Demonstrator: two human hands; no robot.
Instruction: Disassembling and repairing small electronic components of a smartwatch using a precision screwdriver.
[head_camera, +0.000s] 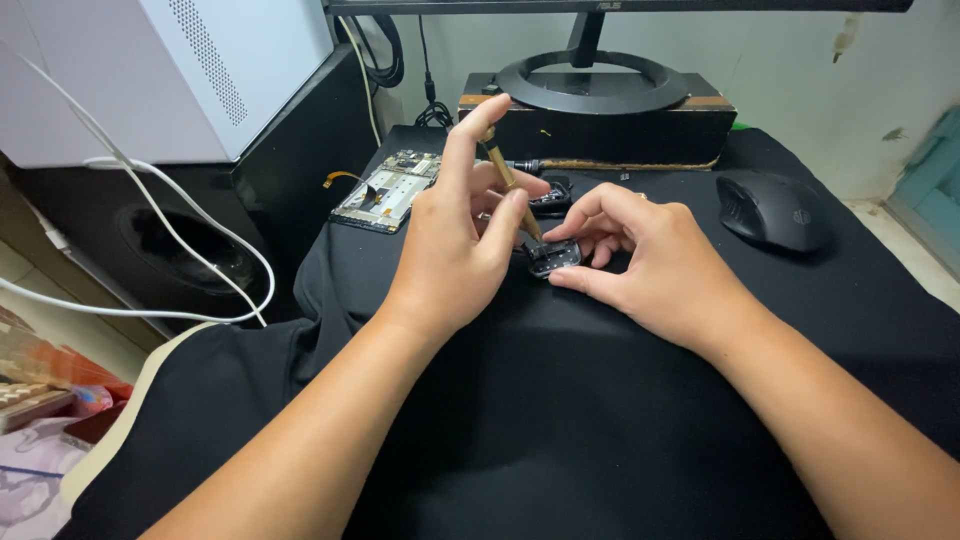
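Small black part (552, 257) pinched in right hand (640, 255); left hand (455, 240) fingers closed around brass-coloured tool (510, 182).

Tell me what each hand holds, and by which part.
Left hand grips a thin brass-coloured tool by its shaft, tip down. Right hand pinches a small dark part by its edges.

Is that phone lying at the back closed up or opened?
Opened: the phone lies flat on the black cloth, circuit board and an orange ribbon cable exposed.
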